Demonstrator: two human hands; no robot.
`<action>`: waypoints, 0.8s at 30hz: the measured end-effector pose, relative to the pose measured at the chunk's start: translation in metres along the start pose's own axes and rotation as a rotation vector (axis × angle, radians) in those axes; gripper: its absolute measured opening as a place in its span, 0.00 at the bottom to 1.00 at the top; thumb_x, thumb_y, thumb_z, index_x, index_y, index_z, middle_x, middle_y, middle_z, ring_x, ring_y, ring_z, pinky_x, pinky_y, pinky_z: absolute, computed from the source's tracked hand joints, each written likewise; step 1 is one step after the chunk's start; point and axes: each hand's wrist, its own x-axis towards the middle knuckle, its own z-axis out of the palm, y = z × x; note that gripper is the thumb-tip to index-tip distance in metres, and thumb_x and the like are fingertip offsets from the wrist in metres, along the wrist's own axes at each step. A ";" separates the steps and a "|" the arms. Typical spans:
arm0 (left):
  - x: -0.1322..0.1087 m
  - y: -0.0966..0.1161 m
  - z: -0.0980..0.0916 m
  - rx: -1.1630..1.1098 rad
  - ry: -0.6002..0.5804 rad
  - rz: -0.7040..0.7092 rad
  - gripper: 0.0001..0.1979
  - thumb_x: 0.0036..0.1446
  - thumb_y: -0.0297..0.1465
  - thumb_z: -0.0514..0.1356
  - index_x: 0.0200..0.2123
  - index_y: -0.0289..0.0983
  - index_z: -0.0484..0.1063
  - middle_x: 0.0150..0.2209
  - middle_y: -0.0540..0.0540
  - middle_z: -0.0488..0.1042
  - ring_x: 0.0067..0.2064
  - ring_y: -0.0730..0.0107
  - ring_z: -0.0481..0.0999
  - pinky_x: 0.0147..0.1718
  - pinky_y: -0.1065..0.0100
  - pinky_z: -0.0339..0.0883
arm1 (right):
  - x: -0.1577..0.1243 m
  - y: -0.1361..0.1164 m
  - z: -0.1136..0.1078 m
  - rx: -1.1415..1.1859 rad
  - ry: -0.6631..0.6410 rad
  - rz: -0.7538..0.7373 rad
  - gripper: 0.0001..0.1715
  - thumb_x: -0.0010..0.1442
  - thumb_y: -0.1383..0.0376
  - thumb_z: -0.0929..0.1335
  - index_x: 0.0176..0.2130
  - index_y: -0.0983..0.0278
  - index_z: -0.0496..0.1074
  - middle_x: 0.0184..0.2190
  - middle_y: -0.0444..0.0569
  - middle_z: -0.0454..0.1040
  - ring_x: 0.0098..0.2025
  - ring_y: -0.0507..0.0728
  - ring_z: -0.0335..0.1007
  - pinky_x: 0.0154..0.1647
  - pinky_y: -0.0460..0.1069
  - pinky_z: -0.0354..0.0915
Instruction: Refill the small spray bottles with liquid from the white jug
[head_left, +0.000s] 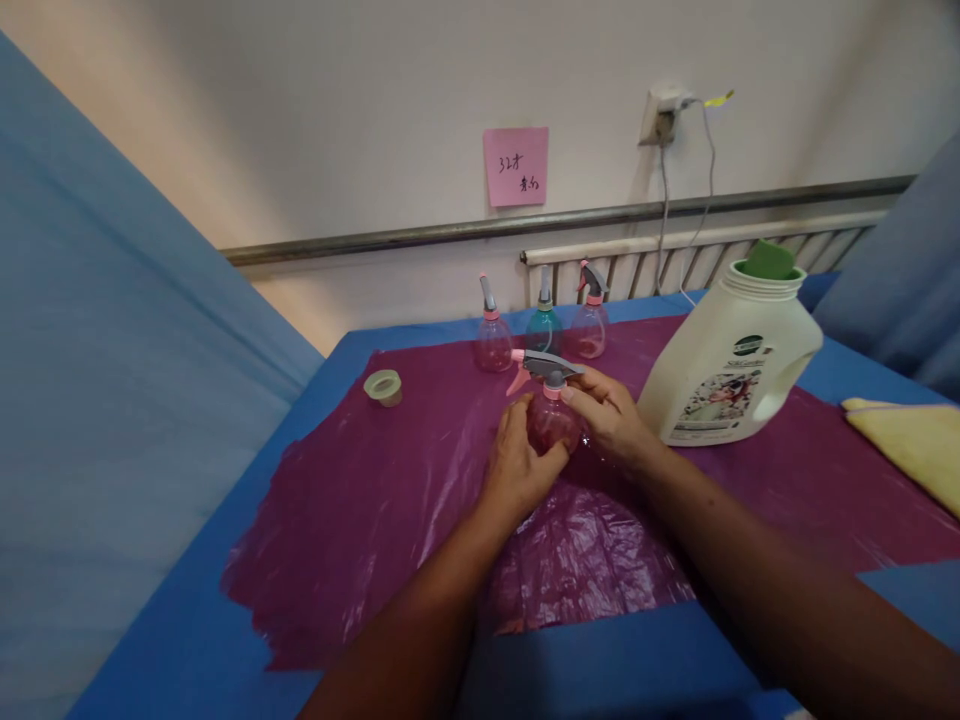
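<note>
Spray bottle in hand: A small, round, clear pink spray bottle [555, 428] was held upright between both hands, over the middle of the sheet. Its grey and pink spray head [547, 364] was seated on top, with the nozzle pointing left. Whether its base touched the sheet could not be told.
Left hand: The left hand [521, 455] was curled about the bottle's round body, fingers on the left side and thumb across the lower front.
Right hand: The right hand [611, 415] had its thumb and fingers closed in a pinch at the neck, just under the spray head.
Bottles behind: Three more stood in a loose row: a pink bottle [495, 350], a teal bottle [543, 332] and another pink bottle [590, 332].
Jug: A large cream jug [727, 370] with a printed label stood near the right hand, something green [770, 262] showing in its mouth.
Cup: A small translucent cup [383, 388] sat to the left, well apart from the hands.
Cloth: A yellow cloth [911, 445] lay at the far right.
Surface: A shiny purple plastic sheet [360, 510] was spread over a blue table cover [180, 620].
Wall: A pink note [516, 167] with handwriting was stuck above a metal rail [420, 237].
</note>
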 end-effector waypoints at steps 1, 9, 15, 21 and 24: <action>0.000 0.000 0.000 0.001 -0.001 0.005 0.39 0.59 0.35 0.75 0.71 0.44 0.66 0.67 0.35 0.74 0.71 0.40 0.75 0.70 0.39 0.71 | 0.000 -0.001 -0.001 -0.002 0.001 0.007 0.26 0.62 0.45 0.80 0.54 0.54 0.85 0.50 0.48 0.88 0.55 0.64 0.83 0.63 0.61 0.75; -0.002 -0.001 0.001 -0.001 0.010 0.044 0.36 0.61 0.38 0.75 0.69 0.43 0.68 0.65 0.38 0.75 0.66 0.45 0.78 0.66 0.44 0.74 | 0.005 0.001 -0.005 -0.039 0.079 -0.029 0.28 0.50 0.48 0.87 0.43 0.56 0.81 0.42 0.47 0.85 0.46 0.60 0.80 0.57 0.59 0.76; -0.002 0.003 -0.001 -0.002 -0.007 0.018 0.38 0.60 0.36 0.75 0.70 0.44 0.67 0.65 0.38 0.75 0.67 0.45 0.78 0.66 0.44 0.74 | 0.007 -0.003 0.000 -0.059 0.064 -0.058 0.31 0.50 0.46 0.86 0.47 0.55 0.79 0.42 0.46 0.84 0.47 0.60 0.79 0.59 0.59 0.76; -0.002 0.002 -0.003 -0.007 -0.014 0.014 0.37 0.60 0.34 0.74 0.70 0.43 0.67 0.66 0.37 0.74 0.68 0.45 0.77 0.68 0.43 0.73 | 0.004 -0.011 -0.003 -0.047 -0.023 -0.053 0.32 0.61 0.49 0.82 0.61 0.52 0.81 0.58 0.49 0.85 0.61 0.63 0.80 0.68 0.62 0.72; -0.001 0.001 -0.002 -0.013 -0.011 0.015 0.37 0.60 0.33 0.74 0.70 0.43 0.67 0.65 0.37 0.75 0.67 0.45 0.77 0.67 0.44 0.73 | 0.007 -0.007 -0.006 -0.048 0.013 -0.058 0.29 0.57 0.50 0.84 0.55 0.54 0.82 0.53 0.49 0.86 0.57 0.63 0.82 0.65 0.62 0.75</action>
